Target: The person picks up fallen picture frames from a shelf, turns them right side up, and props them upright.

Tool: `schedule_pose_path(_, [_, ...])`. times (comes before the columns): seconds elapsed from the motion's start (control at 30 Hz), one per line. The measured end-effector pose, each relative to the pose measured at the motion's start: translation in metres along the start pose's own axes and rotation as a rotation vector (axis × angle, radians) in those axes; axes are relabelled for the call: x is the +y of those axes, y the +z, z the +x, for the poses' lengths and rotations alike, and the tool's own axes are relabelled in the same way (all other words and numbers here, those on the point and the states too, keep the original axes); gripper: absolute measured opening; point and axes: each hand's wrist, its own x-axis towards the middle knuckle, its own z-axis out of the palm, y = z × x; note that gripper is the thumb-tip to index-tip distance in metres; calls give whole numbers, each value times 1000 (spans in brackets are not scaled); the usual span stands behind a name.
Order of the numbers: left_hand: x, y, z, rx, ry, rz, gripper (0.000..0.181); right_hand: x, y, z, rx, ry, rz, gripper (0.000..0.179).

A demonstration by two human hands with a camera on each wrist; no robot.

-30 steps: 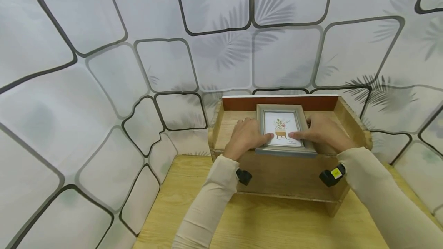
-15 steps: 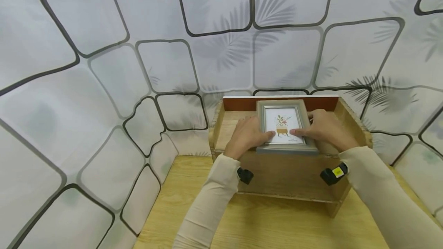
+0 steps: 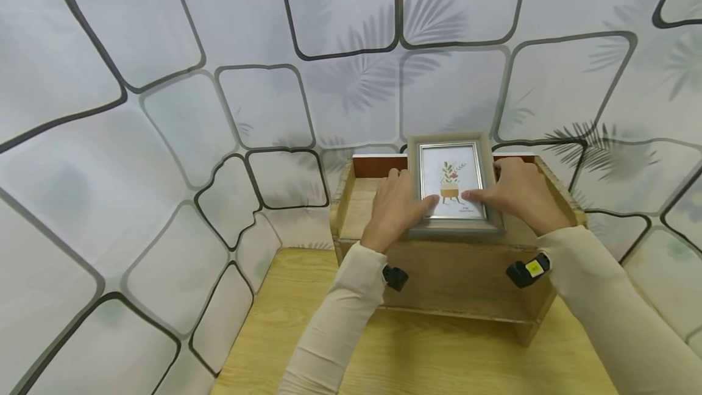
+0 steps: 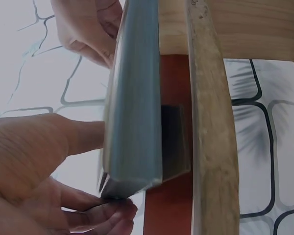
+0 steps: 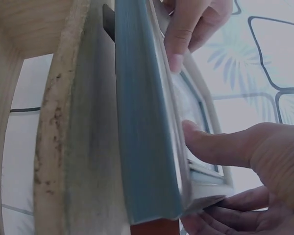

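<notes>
A grey-beige picture frame (image 3: pixel 454 227) with a print of a potted plant is tilted up over the top of a small wooden shelf (image 3: pixel 439 273). My left hand (image 3: pixel 396 207) grips its left side, thumb over the front and fingers round the edge. On the other side my right hand (image 3: pixel 520 192) holds it the same way, its thumb on the glass. The left wrist view shows the bluish lower edge of the frame (image 4: pixel 134 98) close beside the shelf's front edge, with a dark flap behind it. In the right wrist view, fingers (image 5: pixel 240 208) curl behind the frame.
The shelf stands on a yellow wood-grain table (image 3: pixel 285 297) in a corner. Its side panels (image 3: pixel 559 194) rise at both ends, and a reddish-brown back board (image 3: pixel 378 167) runs along the rear. Patterned wall covering (image 3: pixel 351 102) surrounds it closely.
The picture frame has gone from lying nearly flat to leaning up more steeply, its top edge now above the shelf's back. Both hands have risen slightly with it.
</notes>
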Motion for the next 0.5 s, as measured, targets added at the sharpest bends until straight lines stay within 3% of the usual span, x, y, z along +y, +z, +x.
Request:
schedule_pose_path(0.2, [6,1,2,85,-25,-65,52,-4,0,3,161,-35,-1,65])
schedule_pose_path(0.5, [13,1,4,164,-16,-147,67,-5,-1,5,309,-23,14,69])
